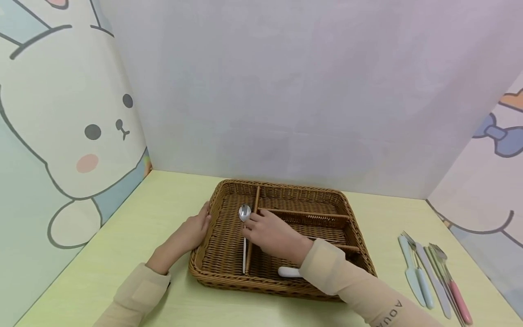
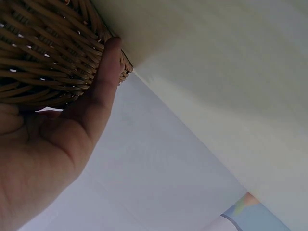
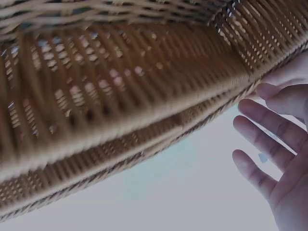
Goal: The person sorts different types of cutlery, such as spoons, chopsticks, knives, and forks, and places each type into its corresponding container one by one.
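A brown woven cutlery basket (image 1: 282,294) with dividers stands on the table in the head view. My left hand (image 1: 195,229) rests against the outside of its left wall, fingers straight along the weave, as the left wrist view also shows. Inside the long left compartment lies a spoon (image 1: 244,212), its bowl toward the back and its pale handle running along the divider. Over that divider hangs my right hand (image 1: 271,234), fingertips right by the spoon. In the right wrist view its fingers (image 3: 260,137) are loosely spread with nothing between them.
A white handle (image 1: 288,272) shows in the front right compartment, partly hidden by my right sleeve. On the table at the right lie several knives and forks, among them a light blue knife (image 1: 412,272) and a pink-handled fork (image 1: 459,299). A pale wall (image 1: 286,91) stands behind.
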Tool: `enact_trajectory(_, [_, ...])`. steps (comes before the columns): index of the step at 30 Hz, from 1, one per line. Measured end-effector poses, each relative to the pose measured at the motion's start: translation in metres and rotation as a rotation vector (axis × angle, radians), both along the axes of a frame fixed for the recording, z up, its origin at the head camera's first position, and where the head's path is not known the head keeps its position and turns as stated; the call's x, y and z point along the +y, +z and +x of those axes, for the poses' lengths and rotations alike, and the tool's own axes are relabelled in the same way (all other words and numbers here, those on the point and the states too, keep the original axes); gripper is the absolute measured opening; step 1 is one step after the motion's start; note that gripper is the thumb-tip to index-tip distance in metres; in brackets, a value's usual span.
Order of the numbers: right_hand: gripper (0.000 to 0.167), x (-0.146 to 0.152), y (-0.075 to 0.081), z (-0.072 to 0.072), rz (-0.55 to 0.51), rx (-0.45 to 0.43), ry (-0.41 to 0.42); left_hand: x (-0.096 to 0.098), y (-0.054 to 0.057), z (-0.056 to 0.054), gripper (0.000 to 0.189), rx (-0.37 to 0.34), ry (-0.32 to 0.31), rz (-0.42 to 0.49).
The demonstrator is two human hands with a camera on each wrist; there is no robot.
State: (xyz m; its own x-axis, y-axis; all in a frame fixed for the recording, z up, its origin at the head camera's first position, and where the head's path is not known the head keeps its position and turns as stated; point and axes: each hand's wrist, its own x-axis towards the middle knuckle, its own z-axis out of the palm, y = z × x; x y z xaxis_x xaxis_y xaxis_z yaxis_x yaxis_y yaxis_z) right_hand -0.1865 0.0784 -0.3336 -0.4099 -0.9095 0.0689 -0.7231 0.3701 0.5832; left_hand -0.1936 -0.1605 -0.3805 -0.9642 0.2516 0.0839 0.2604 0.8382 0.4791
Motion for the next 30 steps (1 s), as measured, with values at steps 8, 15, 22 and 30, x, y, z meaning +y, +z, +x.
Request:
enact_trajectory(8, [0.014, 0.027, 0.011, -0.004, -0.084, -0.018, -0.062, 0.000, 0.003, 0.002, 0.051, 0.000, -0.005, 0.003])
enact_trajectory(15, [0.017, 0.058, 0.016, -0.004, -0.150, -0.005, -0.154, 0.000, 0.003, 0.002, 0.052, -0.001, -0.010, 0.001])
enact_trajectory(22, [0.018, 0.094, 0.017, -0.005, -0.229, -0.012, -0.267, 0.000, 0.003, 0.001, 0.051, 0.009, -0.009, -0.003])
enact_trajectory(30, [0.006, 0.143, 0.015, -0.009, -0.347, 0.028, -0.333, 0.000, 0.001, 0.000, 0.052, 0.002, -0.008, -0.009])
